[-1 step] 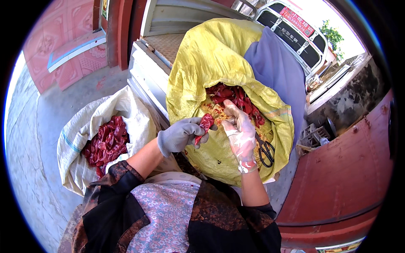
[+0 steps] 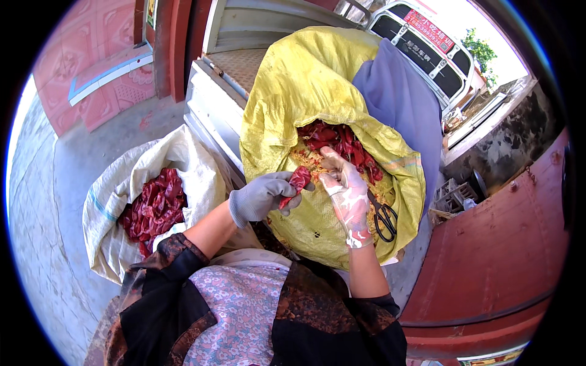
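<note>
A dried red chili pepper (image 2: 298, 179) is pinched in my left hand (image 2: 259, 196), which wears a grey knit glove. Facing it, my right hand (image 2: 347, 189) has a thin glove with white and pink patches; its thumb and fingers are apart, with nothing visible between them. Both hands are over the mouth of a large yellow woven sack (image 2: 293, 91). More dried red chilies (image 2: 345, 141) lie inside it, beside a heap of yellowish bits (image 2: 307, 160). Black-handled scissors (image 2: 384, 219) rest on the sack's right side, near my right wrist.
To the left stands a white woven sack (image 2: 104, 207) with red chilies (image 2: 155, 210) in it. Behind the yellow sack are a blue-grey cloth (image 2: 400, 91) and a small truck's white side panel (image 2: 210, 113). A red metal surface (image 2: 488, 250) is at right.
My right hand has shifted very slightly left and down. My left hand keeps the chili pepper in nearly the same place.
</note>
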Motion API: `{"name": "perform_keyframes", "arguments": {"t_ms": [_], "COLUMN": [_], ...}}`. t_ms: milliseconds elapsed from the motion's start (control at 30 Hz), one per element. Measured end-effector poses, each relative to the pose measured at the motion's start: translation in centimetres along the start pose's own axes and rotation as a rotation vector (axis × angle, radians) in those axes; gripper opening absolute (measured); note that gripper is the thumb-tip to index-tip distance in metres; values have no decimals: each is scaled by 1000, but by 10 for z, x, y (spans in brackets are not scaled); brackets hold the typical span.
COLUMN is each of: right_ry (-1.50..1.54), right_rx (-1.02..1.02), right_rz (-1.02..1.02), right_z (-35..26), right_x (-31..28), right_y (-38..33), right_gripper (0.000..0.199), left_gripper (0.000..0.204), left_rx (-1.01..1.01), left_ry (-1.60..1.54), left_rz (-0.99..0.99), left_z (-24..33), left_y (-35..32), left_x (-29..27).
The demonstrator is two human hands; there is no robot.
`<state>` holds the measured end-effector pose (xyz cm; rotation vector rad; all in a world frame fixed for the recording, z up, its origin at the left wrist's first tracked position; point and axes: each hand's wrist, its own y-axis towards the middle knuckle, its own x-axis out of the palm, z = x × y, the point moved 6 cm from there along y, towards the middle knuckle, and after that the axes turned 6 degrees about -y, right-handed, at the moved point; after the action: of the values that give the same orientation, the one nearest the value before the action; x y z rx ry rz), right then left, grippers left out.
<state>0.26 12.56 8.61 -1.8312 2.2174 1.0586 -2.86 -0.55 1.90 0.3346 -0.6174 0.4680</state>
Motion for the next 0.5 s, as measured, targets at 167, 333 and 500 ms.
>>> {"name": "perform_keyframes", "arguments": {"t_ms": [167, 333, 500], "right_ry": [483, 570, -222], "right_rx": [348, 197, -290], "right_rz": [-211, -117, 39], "right_z": [15, 14, -18], "right_x": [18, 19, 9], "right_y": [2, -1, -7], "right_gripper": [26, 18, 18], "left_gripper": [38, 29, 20], "left_rx": [-12, -9, -6], "left_ry": [95, 47, 240], "left_rz": [-88, 14, 146], "left_z": [-7, -9, -9], "left_y": [8, 7, 9], "left_x": [6, 5, 10]}}
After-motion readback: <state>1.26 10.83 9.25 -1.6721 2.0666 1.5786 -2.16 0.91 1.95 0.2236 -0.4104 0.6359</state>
